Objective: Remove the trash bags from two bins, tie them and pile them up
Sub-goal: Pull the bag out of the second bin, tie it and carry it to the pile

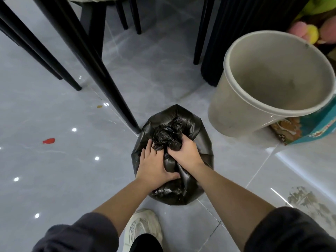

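I am monitoring the work area through the head view. The trash bag [192, 124] – black, filled and rounded – is sitting on the grey tiled floor [54, 179] at the centre of the view, just ahead of a white shoe [143, 228] and just beside the foot of a black chair leg [91, 70]. The right grip [183, 151] is clenching the bunched neck of the trash bag, fingers curled tightly round the gathered plastic, and crumpled film is standing up above the knuckles. The left grip [154, 166] is lying spread on the top of the trash bag, fingers straight and pressing on the film, thumb reaching along the base of the neck towards the right grip – the two are nearly touching there. The beige bin [227, 106] is standing to the right of the trash bag, near but apart from it, its bare inner wall showing. A patterned box [300, 131] is sitting against the far side of the bin. A red scrap [48, 140] is lying on the floor well to the left.
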### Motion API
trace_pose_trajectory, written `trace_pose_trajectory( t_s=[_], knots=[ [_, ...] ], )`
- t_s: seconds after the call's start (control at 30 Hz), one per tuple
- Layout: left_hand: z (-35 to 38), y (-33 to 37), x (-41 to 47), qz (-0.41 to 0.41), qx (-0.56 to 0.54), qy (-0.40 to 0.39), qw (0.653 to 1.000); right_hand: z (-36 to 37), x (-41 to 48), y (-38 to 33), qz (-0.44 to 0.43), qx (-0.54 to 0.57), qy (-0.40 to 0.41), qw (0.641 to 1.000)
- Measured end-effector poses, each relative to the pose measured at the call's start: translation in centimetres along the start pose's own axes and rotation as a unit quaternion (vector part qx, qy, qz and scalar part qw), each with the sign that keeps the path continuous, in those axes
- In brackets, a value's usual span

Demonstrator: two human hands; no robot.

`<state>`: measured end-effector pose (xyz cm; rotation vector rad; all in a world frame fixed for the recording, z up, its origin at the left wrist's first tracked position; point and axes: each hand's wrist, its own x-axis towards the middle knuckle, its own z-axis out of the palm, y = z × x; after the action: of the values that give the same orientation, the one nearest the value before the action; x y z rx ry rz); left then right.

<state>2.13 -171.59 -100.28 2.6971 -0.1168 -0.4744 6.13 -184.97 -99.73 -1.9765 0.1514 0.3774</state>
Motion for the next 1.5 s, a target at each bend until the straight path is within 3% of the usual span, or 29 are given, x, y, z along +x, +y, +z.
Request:
trace_pose_trajectory(
  t_s=[0.7, 0.9, 1.03, 1.23, 1.3, 1.5],
  knots=[
    [1.1, -1.0, 0.9, -0.010, 0.015, -0.018, 1.000, 1.4, 0.7, 1.6, 0.028, -0.026, -0.016, 0.999],
    [-3.2, -1.2, 0.3, 0.046, -0.077, 0.011, 0.996, -2.1, 0.8, -2.4, 0.034, -0.095, -0.137, 0.985],
    [-6.3, -1.2, -0.4, 0.055, -0.115, 0.034, 0.991, -5.2, -0.7, -6.9, 0.066, -0.074, -0.155, 0.983],
    [-7.5, 1.3, 1.2, 0.152, -0.246, 0.003, 0.957, -7.9, -3.7, -12.4, -0.001, -0.134, -0.207, 0.969],
    [-7.5, 3.4, 1.3, 0.146, -0.281, -0.012, 0.948, -8.1, -3.8, -13.8, 0.002, -0.115, -0.201, 0.973],
    [-6.2, 7.1, 1.7, 0.079, -0.413, 0.071, 0.904, -8.7, -3.5, -15.0, 0.007, -0.036, -0.135, 0.990]
  ],
)
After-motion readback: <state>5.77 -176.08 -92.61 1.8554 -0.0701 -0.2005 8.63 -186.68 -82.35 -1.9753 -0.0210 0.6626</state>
